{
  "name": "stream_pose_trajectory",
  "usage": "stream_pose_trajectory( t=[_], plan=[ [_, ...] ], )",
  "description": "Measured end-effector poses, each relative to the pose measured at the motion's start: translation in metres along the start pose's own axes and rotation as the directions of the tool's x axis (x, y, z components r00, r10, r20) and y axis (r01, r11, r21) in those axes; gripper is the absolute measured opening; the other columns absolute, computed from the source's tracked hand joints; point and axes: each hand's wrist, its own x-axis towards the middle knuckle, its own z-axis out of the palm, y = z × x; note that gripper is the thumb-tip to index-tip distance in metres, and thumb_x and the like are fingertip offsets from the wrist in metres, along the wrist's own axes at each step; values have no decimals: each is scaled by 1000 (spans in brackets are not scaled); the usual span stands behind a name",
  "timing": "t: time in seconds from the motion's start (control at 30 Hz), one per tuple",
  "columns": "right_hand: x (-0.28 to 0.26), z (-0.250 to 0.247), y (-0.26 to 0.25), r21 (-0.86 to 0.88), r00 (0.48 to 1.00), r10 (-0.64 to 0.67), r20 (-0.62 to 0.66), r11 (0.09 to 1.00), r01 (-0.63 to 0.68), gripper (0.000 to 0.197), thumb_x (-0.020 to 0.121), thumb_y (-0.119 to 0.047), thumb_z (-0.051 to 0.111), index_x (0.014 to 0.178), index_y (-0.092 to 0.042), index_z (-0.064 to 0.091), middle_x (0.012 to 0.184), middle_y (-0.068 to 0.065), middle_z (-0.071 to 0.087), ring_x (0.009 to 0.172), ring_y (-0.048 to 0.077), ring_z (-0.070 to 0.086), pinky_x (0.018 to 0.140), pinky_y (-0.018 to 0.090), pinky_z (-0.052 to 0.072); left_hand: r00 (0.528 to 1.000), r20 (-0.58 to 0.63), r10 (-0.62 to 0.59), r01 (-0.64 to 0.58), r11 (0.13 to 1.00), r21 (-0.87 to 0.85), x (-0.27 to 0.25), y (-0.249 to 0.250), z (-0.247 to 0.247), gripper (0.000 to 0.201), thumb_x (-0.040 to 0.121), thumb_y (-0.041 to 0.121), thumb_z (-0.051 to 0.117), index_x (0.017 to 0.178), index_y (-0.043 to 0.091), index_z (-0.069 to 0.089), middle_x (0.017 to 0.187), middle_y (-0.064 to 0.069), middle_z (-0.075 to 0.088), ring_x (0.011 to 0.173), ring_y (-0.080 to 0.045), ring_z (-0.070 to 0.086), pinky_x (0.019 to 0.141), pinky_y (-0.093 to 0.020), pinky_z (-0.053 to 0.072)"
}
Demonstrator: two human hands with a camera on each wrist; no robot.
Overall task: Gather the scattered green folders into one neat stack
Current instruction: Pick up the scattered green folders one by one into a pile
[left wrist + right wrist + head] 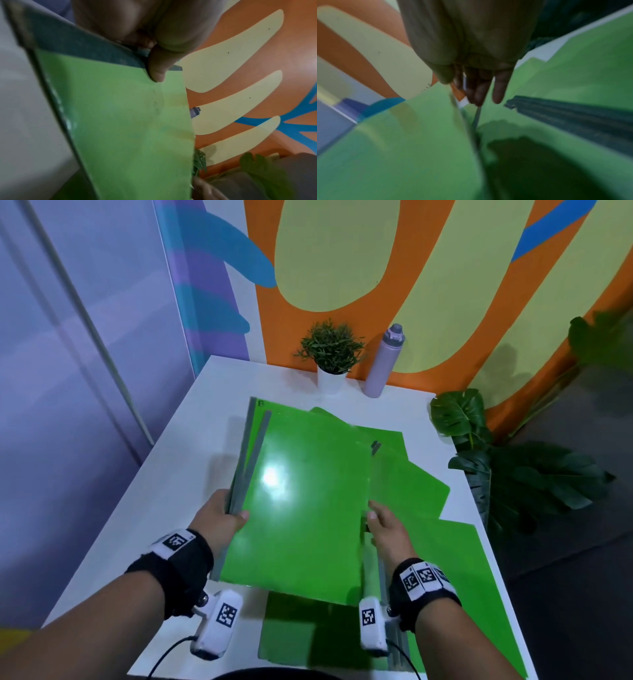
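Two green folders (301, 491) with grey spines are raised, tilted, above the white table (191, 446). My left hand (233, 513) grips their grey spine edge; in the left wrist view the thumb (157, 67) presses on the green cover (128, 121). My right hand (380, 522) lies along the folders' right edge. Its fingers (500, 88) are straight beside the blurred cover (411, 142). More green folders lie fanned on the table at the right (411, 474), front right (452, 577) and front (298, 635).
A small potted plant (331, 350) and a lilac bottle (383, 361) stand at the table's back edge by the painted wall. A large leafy plant (513, 474) stands off the right edge. The table's left strip is bare white.
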Motion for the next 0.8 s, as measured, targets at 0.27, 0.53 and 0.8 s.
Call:
stream_pose_trajectory(
  t=[0.27, 0.53, 0.8],
  plan=[
    [-16, 5, 97, -711, 899, 422, -120, 595, -375, 74, 72, -48, 70, 129, -22, 31, 131, 11, 37, 112, 36, 54, 92, 47, 50, 992, -65, -113, 111, 993, -25, 1, -19, 5, 25, 89, 12, 56, 109, 18, 43, 92, -6, 55, 91, -30, 53, 82, -39, 43],
    [-19, -7, 109, -768, 970, 209, -127, 597, -230, 37, 89, -13, 55, 124, -6, 47, 127, 9, 41, 109, 26, 52, 97, 35, 47, 991, -72, -116, 112, 991, -67, 5, -20, 11, 24, 87, 11, 59, 105, 20, 46, 99, -11, 59, 93, -32, 56, 90, -45, 46],
    [-12, -22, 90, -761, 969, 178, -171, 601, -244, 31, 90, -11, 46, 119, -5, 55, 119, 10, 48, 111, 24, 48, 98, 36, 45, 986, -140, -89, 80, 994, -69, 4, -14, 12, 26, 89, 10, 57, 112, 13, 46, 101, -14, 59, 93, -32, 55, 88, -42, 46]
  ],
)
